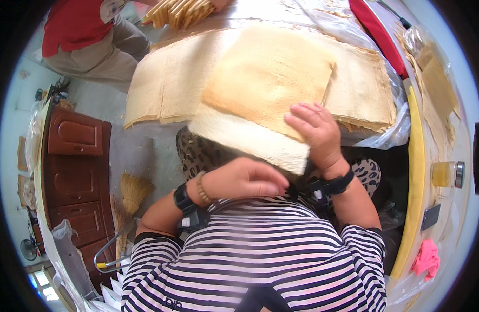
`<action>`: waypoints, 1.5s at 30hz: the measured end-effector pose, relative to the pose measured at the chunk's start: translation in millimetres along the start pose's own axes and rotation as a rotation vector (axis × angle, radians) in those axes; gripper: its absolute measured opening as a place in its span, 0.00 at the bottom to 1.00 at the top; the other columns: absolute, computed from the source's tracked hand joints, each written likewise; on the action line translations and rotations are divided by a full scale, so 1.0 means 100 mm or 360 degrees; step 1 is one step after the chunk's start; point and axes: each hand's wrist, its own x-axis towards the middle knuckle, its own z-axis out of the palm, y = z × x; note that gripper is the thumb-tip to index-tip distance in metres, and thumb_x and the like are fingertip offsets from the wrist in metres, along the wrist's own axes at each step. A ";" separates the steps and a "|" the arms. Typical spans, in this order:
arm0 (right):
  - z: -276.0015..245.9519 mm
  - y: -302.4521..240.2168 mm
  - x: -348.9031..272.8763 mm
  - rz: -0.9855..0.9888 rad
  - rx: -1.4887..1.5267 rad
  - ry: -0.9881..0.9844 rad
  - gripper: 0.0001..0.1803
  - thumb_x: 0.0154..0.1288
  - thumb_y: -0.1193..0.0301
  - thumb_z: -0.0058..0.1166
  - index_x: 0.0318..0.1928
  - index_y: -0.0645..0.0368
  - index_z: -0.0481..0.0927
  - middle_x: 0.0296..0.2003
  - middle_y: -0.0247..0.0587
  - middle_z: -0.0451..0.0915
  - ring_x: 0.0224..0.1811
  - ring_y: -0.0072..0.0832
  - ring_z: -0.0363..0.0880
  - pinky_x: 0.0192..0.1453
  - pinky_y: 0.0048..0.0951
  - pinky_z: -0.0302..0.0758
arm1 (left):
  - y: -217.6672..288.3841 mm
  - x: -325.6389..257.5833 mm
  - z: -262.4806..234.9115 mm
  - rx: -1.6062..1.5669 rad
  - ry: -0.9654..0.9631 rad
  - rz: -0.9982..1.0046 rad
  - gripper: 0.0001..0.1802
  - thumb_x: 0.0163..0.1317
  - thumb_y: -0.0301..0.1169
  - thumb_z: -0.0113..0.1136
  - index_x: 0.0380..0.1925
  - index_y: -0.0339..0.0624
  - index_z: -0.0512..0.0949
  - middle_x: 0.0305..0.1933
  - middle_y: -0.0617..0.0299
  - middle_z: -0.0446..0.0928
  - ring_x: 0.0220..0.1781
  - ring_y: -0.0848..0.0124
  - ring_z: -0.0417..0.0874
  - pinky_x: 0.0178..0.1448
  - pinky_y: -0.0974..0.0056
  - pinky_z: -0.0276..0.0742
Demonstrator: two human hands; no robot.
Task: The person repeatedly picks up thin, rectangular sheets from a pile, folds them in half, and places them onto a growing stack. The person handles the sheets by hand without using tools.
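A tan square sheet (268,73), thin and slightly rough, lies across a layered row of similar pale sheets (179,78) in front of me. Below its near edge hangs a whiter, motion-blurred flap (250,136), reaching past the table edge above my lap. My right hand (318,134) rests at the sheet's near right corner, fingers stretched over its surface; the thumb is hidden. Close to my chest, just under the flap, my left hand (247,179) is loosely bent with fingers and thumb apart, and nothing shows in it.
At the far left stands a person in a red top (75,26), near a bundle of folded tan pieces (179,13). Clear plastic (398,130) edges the table. On the right ledge are a lidded jar (444,174), a phone (430,217) and a pink cloth (426,259). A broom (135,192) is left.
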 end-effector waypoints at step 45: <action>-0.10 0.88 0.31 0.0142 -0.0134 -0.0551 0.34 0.71 0.44 0.62 0.74 0.38 0.80 0.78 0.42 0.72 0.82 0.51 0.64 0.82 0.52 0.62 | 0.33 1.23 -0.83 0.2258 0.0924 0.0361 0.41 0.64 0.37 0.73 0.78 0.47 0.70 0.84 0.48 0.65 0.87 0.48 0.60 0.87 0.46 0.59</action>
